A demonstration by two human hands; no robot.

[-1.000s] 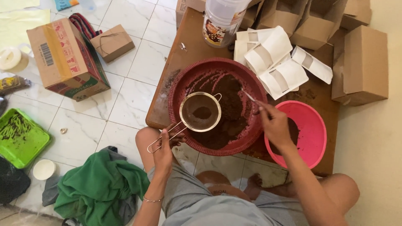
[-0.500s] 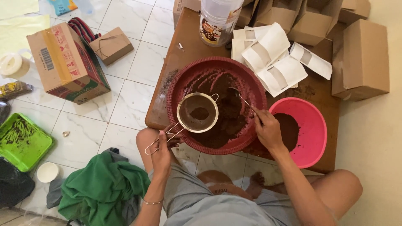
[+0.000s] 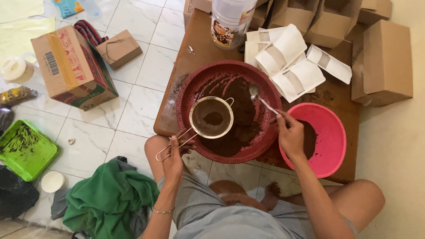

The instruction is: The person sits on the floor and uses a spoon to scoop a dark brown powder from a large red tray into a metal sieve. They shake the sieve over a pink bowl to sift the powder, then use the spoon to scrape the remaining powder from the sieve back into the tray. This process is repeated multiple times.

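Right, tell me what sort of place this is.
Probably a home floor used as a small packing spot. A low brown wooden table stands on white floor tiles, with white window pouches and plain brown cardboard boxes stacked on it. Brown powder is being sieved into a round dark red plastic basin.

Low wooden table with basins, pouches, boxes, jar.
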